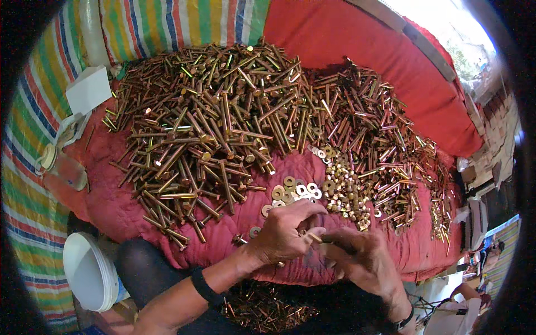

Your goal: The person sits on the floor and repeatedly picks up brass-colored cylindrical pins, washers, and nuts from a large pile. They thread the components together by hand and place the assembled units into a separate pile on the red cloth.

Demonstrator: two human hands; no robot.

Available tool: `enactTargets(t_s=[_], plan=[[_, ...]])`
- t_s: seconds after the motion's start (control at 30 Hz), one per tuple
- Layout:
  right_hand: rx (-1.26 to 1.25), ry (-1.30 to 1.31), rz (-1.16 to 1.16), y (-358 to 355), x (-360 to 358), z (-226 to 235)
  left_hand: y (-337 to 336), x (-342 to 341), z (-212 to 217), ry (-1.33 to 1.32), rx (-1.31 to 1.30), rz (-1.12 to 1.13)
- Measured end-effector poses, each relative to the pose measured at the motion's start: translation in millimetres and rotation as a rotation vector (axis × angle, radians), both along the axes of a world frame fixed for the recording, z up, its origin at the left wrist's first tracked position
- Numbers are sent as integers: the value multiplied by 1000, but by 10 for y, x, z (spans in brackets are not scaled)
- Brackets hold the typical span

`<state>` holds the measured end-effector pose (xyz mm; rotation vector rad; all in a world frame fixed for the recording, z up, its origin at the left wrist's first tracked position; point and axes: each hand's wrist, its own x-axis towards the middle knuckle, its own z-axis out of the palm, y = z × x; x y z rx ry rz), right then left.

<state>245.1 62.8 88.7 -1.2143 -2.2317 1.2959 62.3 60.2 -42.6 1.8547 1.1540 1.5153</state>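
My left hand (287, 231) is curled closed over the near edge of the red quilted cloth (251, 209), thumb and forefinger pinched together. A small brassy bit shows at its fingertips, too little to name. Close against it on the right is my right hand (360, 259), its fingers bent toward the left one and smeared by motion. Just beyond the left hand lie flat washers (278, 192), gold and silver. A heap of brassy nuts (345, 192) sits beyond the right hand. Long bolts (223, 120) form a large pile at the back.
Smaller bolts or screws (385, 134) spread along the right. More bolts (271, 307) lie below, between my legs. A white bucket (92, 271) stands at left, near a clear jar (68, 170) and a white card (89, 89). Striped sheeting (190, 22) and a red cloth (357, 33) rise behind.
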Motion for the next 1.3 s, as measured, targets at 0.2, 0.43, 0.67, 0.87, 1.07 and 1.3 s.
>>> enactTargets(t_s=[0.2, 0.43, 0.67, 0.87, 1.07, 1.3], plan=[[-120, 130, -325, -127, 119, 171, 32, 5, 6, -116, -82, 34], [-245, 284, -366, -143, 205, 171, 54, -11, -79, 0, -164, 40], [33, 440, -468, 191, 326, -119, 63, -83, -39, -79, -142, -139], [25, 500, -592, 760, 284, -170, 44, -98, -114, 100, 14, -74], [-11, 613, -375, 1219, -386, -286, 6, -40, -165, 300, 143, -93], [424, 100, -303, 1684, -222, -604, 14, -136, -70, 214, 132, -53]])
